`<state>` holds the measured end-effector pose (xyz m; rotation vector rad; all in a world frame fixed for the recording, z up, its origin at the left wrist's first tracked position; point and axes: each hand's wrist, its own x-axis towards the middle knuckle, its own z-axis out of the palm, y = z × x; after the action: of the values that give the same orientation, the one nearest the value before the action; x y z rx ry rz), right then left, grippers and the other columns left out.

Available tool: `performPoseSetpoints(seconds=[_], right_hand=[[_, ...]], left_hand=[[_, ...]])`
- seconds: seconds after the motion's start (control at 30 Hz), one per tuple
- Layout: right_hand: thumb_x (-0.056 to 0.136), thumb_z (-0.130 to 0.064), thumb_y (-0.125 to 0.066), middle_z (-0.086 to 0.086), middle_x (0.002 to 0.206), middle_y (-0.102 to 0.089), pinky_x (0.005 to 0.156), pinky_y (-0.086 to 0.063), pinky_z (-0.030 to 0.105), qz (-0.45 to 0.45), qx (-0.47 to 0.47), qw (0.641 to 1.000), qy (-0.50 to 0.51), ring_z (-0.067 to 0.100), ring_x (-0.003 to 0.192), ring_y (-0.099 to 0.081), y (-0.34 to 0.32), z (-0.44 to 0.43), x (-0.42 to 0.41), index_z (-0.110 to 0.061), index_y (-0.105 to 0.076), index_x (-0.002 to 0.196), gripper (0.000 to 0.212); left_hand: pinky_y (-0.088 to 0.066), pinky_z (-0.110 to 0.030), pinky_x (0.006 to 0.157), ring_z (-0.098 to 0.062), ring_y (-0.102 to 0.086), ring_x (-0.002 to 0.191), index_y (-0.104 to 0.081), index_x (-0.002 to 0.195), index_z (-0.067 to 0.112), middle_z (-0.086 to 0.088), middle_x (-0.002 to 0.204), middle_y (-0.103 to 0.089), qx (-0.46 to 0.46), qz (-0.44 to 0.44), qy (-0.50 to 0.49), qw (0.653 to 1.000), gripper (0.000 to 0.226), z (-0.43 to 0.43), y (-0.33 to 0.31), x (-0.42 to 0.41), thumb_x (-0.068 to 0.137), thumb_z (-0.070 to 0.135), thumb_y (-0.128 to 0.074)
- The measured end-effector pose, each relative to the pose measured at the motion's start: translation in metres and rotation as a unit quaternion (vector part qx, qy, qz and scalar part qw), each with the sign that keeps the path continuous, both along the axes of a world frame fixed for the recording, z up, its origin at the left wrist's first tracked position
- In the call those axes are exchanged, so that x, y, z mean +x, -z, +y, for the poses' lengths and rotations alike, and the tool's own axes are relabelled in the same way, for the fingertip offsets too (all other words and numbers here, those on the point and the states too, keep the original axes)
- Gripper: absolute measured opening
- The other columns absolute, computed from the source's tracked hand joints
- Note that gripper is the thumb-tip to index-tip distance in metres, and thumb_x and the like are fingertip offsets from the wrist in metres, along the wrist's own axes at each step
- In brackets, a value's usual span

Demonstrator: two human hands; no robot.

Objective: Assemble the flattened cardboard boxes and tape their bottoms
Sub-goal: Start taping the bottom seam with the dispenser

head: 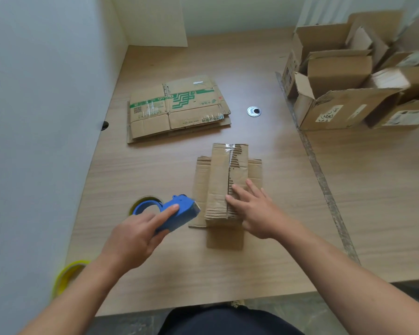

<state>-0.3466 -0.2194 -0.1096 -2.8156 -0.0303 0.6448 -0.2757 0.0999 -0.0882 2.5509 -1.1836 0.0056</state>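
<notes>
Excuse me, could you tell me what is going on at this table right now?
A person is readying a small brown cardboard box for taping on the wooden table. The right hand presses flat on its closed flaps, while the left hand grips a blue tape dispenser beside it. A stack of flattened green-printed boxes waits behind; open boxes sit at the right.

The top flattened brown cardboard box [177, 107] on the bench bears a green band with a logo, a black QR code [137, 110] and Chinese characters too small to read. A white label [329, 114] on the open brown cardboard box [344, 110] carries black scrawl, illegible.
</notes>
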Motion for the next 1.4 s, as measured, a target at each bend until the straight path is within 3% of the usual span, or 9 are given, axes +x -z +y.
performPoseSetpoints(seconds=[0.13, 0.23, 0.37, 0.57, 0.8, 1.07, 1.17, 1.3, 1.4], right_hand=[[0.099, -0.034, -0.057, -0.003, 0.157, -0.038, 0.121, -0.014, 0.035, -0.108, 0.147, 0.981, 0.067, 0.020, 0.152, -0.016, -0.022, 0.003, -0.001, -0.032, -0.041, 0.150, 0.053], [0.097, -0.036, -0.062, -0.006, 0.147, -0.052, 0.109, -0.025, 0.018, -0.143, 0.259, 0.951, 0.091, 0.010, 0.139, -0.039, -0.040, 0.010, 0.001, -0.030, -0.048, 0.146, 0.051], [0.095, -0.029, -0.066, -0.006, 0.138, -0.059, 0.107, -0.039, 0.022, -0.112, 0.329, 0.934, 0.077, 0.006, 0.128, -0.051, -0.050, 0.019, 0.001, -0.027, -0.058, 0.138, 0.044], [0.098, -0.018, -0.062, -0.001, 0.113, -0.071, 0.097, -0.046, 0.033, -0.164, 0.338, 0.922, 0.095, 0.013, 0.109, -0.061, -0.044, 0.029, -0.002, -0.013, -0.074, 0.106, 0.016], [0.096, -0.020, -0.064, -0.002, 0.104, -0.069, 0.092, -0.048, 0.041, -0.143, 0.368, 0.910, 0.128, 0.014, 0.101, -0.061, -0.041, 0.031, -0.005, -0.012, -0.069, 0.097, 0.010], [0.092, -0.023, -0.071, -0.004, 0.107, -0.059, 0.092, -0.041, 0.021, -0.166, 0.342, 0.915, 0.137, 0.009, 0.103, -0.054, -0.039, 0.026, -0.003, -0.012, -0.072, 0.085, 0.013], [0.092, -0.023, -0.070, -0.004, 0.107, -0.057, 0.087, -0.037, 0.011, -0.151, 0.341, 0.916, 0.148, 0.006, 0.101, -0.053, -0.038, 0.025, -0.005, -0.014, -0.069, 0.081, 0.014], [0.092, -0.017, -0.069, 0.002, 0.105, -0.059, 0.092, -0.047, 0.032, -0.162, 0.356, 0.885, 0.252, 0.015, 0.099, -0.059, -0.038, -0.008, -0.015, -0.017, -0.064, 0.074, 0.018], [0.090, -0.021, -0.071, -0.001, 0.105, -0.058, 0.094, -0.046, 0.033, -0.096, 0.361, 0.886, 0.274, 0.015, 0.102, -0.059, -0.035, -0.029, -0.031, -0.020, -0.066, 0.071, 0.020]], left_hand=[[-0.050, -0.037, 0.050, -0.024, -0.056, 0.060, -0.040, 0.145, 0.034, 0.004, 0.078, -0.061, -0.027, -0.037, 0.075, 0.996, 0.051, -0.007, -0.001, -0.003, 0.095, 0.035, -0.053], [-0.047, -0.031, 0.051, -0.020, -0.056, 0.060, -0.042, 0.145, 0.032, 0.006, 0.079, -0.061, -0.042, -0.047, 0.098, 0.993, 0.052, -0.013, -0.006, -0.006, 0.095, 0.034, -0.054], [-0.046, -0.030, 0.052, -0.017, -0.054, 0.062, -0.037, 0.149, 0.035, 0.007, 0.080, -0.062, -0.054, -0.045, 0.113, 0.991, 0.056, -0.017, -0.010, -0.007, 0.096, 0.036, -0.054], [-0.045, -0.029, 0.054, -0.013, -0.052, 0.065, -0.030, 0.153, 0.039, 0.010, 0.082, -0.060, -0.050, -0.049, 0.127, 0.989, 0.057, -0.021, -0.017, -0.008, 0.100, 0.040, -0.049], [-0.042, -0.026, 0.056, -0.012, -0.049, 0.065, -0.030, 0.153, 0.037, 0.010, 0.081, -0.057, -0.037, -0.036, 0.139, 0.989, 0.057, -0.021, -0.022, -0.009, 0.100, 0.039, -0.049], [-0.040, -0.013, 0.070, -0.008, -0.061, 0.083, -0.037, 0.148, 0.037, 0.011, 0.105, -0.071, -0.030, 0.055, 0.121, 0.991, 0.060, -0.018, -0.029, -0.006, 0.091, 0.041, -0.054], [-0.040, -0.010, 0.069, -0.008, -0.062, 0.085, -0.032, 0.147, 0.050, 0.014, 0.113, -0.070, 0.004, 0.108, 0.087, 0.990, 0.061, -0.023, -0.037, -0.001, 0.089, 0.050, -0.048], [-0.040, -0.013, 0.074, -0.008, -0.059, 0.088, -0.019, 0.142, 0.068, 0.022, 0.117, -0.064, 0.075, 0.143, 0.069, 0.984, 0.061, -0.007, -0.042, 0.013, 0.085, 0.059, -0.040], [-0.043, -0.014, 0.080, 0.000, -0.058, 0.094, -0.013, 0.135, 0.078, 0.041, 0.119, -0.052, 0.119, 0.209, 0.086, 0.967, 0.062, -0.005, -0.052, 0.026, 0.086, 0.057, -0.046]])
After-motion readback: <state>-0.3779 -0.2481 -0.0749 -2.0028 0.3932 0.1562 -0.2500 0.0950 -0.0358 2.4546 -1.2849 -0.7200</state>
